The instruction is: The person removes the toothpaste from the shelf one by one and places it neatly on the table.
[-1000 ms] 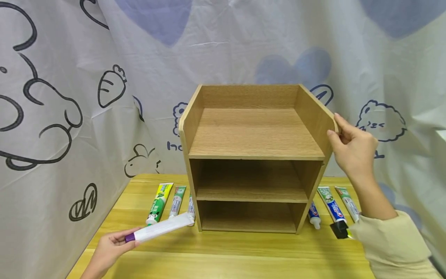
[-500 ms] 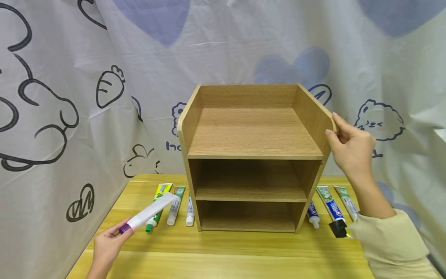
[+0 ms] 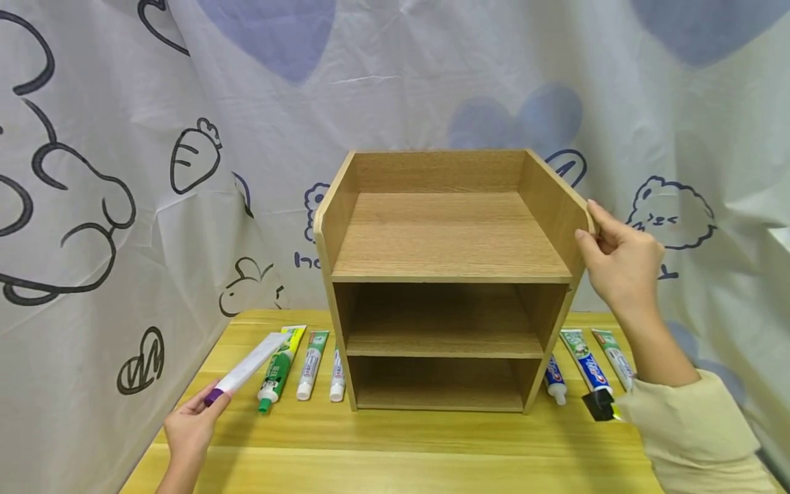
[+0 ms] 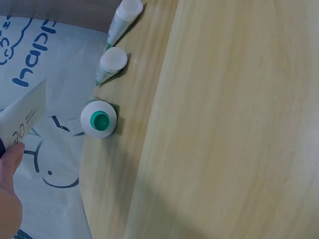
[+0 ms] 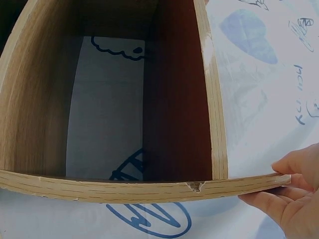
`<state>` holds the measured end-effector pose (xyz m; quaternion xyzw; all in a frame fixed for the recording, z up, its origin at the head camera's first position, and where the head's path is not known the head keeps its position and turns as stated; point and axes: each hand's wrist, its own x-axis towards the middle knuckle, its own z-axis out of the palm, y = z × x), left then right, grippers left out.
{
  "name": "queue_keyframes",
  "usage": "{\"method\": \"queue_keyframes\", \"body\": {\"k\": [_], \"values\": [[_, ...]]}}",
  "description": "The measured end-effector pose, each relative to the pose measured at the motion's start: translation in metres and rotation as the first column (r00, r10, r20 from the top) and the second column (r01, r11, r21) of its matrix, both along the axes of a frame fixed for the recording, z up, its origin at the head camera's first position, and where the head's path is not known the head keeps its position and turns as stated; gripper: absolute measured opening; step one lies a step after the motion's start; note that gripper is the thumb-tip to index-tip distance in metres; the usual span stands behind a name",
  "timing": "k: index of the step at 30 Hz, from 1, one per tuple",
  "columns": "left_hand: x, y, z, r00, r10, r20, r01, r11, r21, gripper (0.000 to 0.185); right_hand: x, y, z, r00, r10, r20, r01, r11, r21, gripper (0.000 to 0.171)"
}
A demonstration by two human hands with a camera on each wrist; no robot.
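Observation:
My left hand [image 3: 190, 427] pinches a white toothpaste tube [image 3: 252, 365] by its purple cap end. The tube is raised above the table, its flat end slanting away to the right and overlapping a green-and-yellow toothpaste tube [image 3: 276, 374] in the head view. A thumb [image 4: 11, 162] presses the white tube [image 4: 24, 117] at the edge of the left wrist view. On the other side, my right hand [image 3: 626, 267] grips the upper front edge of a wooden shelf unit's [image 3: 453, 237] right side panel. Thumb and fingers lie on either face of that panel in the right wrist view.
Two white-capped toothpaste tubes, one [image 3: 311, 367] and another [image 3: 337, 376], lie left of the shelf. Right of it lie a blue tube [image 3: 555, 381], a green-and-blue tube [image 3: 586, 363] and a green-and-white tube [image 3: 614, 357]. A black item [image 3: 599, 405] is near the right sleeve. Printed cloth [image 3: 265, 103] hangs behind.
My left hand has drawn the white tube leftward, away from the shelf, and the tube has turned to point more toward the back. The right hand keeps its grip on the panel.

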<state>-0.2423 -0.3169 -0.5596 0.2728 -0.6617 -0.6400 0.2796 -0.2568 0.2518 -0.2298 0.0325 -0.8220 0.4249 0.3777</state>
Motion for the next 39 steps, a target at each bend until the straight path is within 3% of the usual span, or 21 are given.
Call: {"method": "queue_keyframes", "body": {"k": [5, 11, 14, 19, 24, 30, 33, 37, 39], "values": [[-0.001, 0.005, 0.008, 0.999, 0.027, 0.020, -0.026, 0.999, -0.041, 0.044, 0.000, 0.000, 0.000, 1.000, 0.006, 0.013, -0.006, 1.000, -0.001, 0.041], [0.017, 0.032, 0.059, 0.989, 0.060, 0.132, -0.039, 0.987, -0.155, 0.042, 0.001, 0.000, -0.001, 1.000, 0.007, 0.014, -0.007, 1.000, -0.007, 0.042], [0.021, 0.040, 0.073, 0.981, 0.073, 0.177, -0.038, 0.981, -0.192, 0.039, 0.001, 0.000, -0.002, 1.000, 0.009, 0.013, -0.009, 1.000, -0.010, 0.042], [0.015, 0.039, 0.071, 0.977, 0.090, 0.193, -0.043, 0.972, -0.232, 0.044, 0.000, -0.001, -0.002, 1.000, -0.002, 0.005, 0.002, 1.000, 0.003, 0.041], [0.006, 0.039, 0.061, 0.971, 0.134, 0.196, -0.066, 0.946, -0.319, 0.038, -0.001, -0.001, 0.000, 1.000, 0.002, -0.003, -0.002, 1.000, 0.004, 0.041], [0.002, 0.039, 0.053, 0.972, 0.136, 0.192, -0.051, 0.917, -0.395, 0.037, 0.000, -0.002, -0.002, 1.000, 0.006, 0.015, -0.006, 1.000, 0.004, 0.042], [0.000, 0.037, 0.050, 0.976, 0.104, 0.192, 0.005, 0.868, -0.497, 0.036, 0.000, -0.001, -0.003, 1.000, 0.000, 0.015, 0.000, 1.000, 0.003, 0.042], [-0.002, 0.035, 0.051, 0.972, 0.043, 0.230, 0.117, 0.763, -0.635, 0.035, 0.000, 0.000, -0.002, 1.000, -0.007, 0.002, 0.007, 1.000, 0.003, 0.042], [-0.003, 0.034, 0.052, 0.965, 0.022, 0.263, 0.164, 0.730, -0.664, 0.036, -0.001, 0.000, -0.002, 1.000, -0.006, -0.006, 0.006, 1.000, 0.004, 0.041]]}}
